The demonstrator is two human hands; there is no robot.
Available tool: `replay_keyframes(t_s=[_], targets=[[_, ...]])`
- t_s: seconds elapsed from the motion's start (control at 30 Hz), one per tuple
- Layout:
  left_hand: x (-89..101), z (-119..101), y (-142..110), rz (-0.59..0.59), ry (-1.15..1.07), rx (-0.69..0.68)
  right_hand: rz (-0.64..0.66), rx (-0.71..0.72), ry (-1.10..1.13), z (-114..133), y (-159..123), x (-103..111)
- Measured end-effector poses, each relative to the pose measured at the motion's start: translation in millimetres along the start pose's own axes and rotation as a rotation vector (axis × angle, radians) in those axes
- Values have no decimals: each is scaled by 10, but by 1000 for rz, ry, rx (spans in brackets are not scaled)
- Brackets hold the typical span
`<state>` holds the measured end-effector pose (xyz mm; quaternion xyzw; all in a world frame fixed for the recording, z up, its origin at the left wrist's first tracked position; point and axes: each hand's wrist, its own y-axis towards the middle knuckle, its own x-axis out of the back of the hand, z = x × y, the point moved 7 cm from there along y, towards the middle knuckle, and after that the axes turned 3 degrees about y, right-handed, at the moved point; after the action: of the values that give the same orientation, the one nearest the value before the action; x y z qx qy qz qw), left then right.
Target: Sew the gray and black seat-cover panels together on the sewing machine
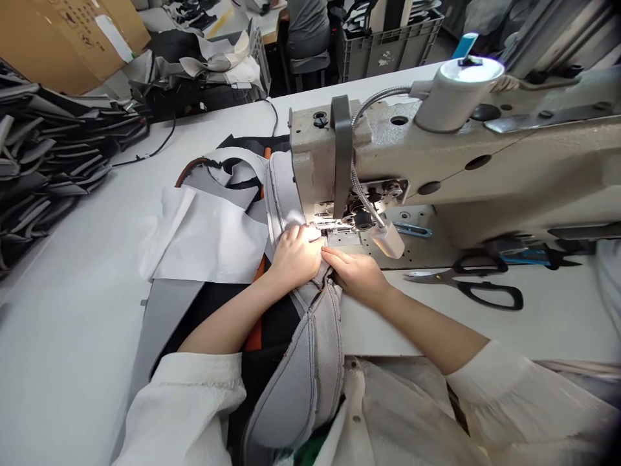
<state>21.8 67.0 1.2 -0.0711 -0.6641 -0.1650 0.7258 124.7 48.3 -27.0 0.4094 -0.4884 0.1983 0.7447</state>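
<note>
A grey padded fabric piece [299, 382] with stitched seams runs from my lap up under the head of the sewing machine [334, 145]. My left hand [297, 254] lies on it just in front of the presser foot, fingers bent and pressed together on the cloth. From the other side, my right hand [356, 275] pinches the fabric's edge, its fingertips almost meeting the left ones. The needle area is partly hidden by the fingers. Black fabric with an orange strip [254, 336] and a loose white cloth [208, 236] lie to the left, joined or layered; I cannot tell which.
Black-handled scissors [473, 283] lie right of my right hand, near a blue tool [412, 230] on the machine bed. A lamp [388, 239] hangs by the needle. Stacked fabric pieces [53, 149], a cardboard box [72, 42], a grey crate [388, 55] and a seated person [308, 29] are beyond.
</note>
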Motion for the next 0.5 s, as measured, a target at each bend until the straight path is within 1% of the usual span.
replay_keyframes(t_s=[0.1, 0.17, 0.23, 0.3, 0.37, 0.43, 0.47, 0.5], targets=[[15, 2, 8, -5, 9, -2, 21, -22, 13, -4, 57, 9], [25, -14, 6, -3, 13, -20, 22, -51, 1, -6, 62, 69], [34, -37, -11, -2, 22, -42, 11, -87, -25, 26, -50, 183], [28, -54, -40, 17, 45, -58, -31, -116, -46, 143, -336, 329], [-2, -47, -61, 54, 85, -60, -55, -55, -18, 409, -762, 404], [-40, -30, -65, 87, 121, -66, 12, 118, 72, 769, -1250, 335], [-53, -27, -64, 93, 132, -72, 66, 178, 108, 896, -1494, 272], [-59, -24, -65, 93, 139, -74, 108, 185, 112, 940, -1721, 215]])
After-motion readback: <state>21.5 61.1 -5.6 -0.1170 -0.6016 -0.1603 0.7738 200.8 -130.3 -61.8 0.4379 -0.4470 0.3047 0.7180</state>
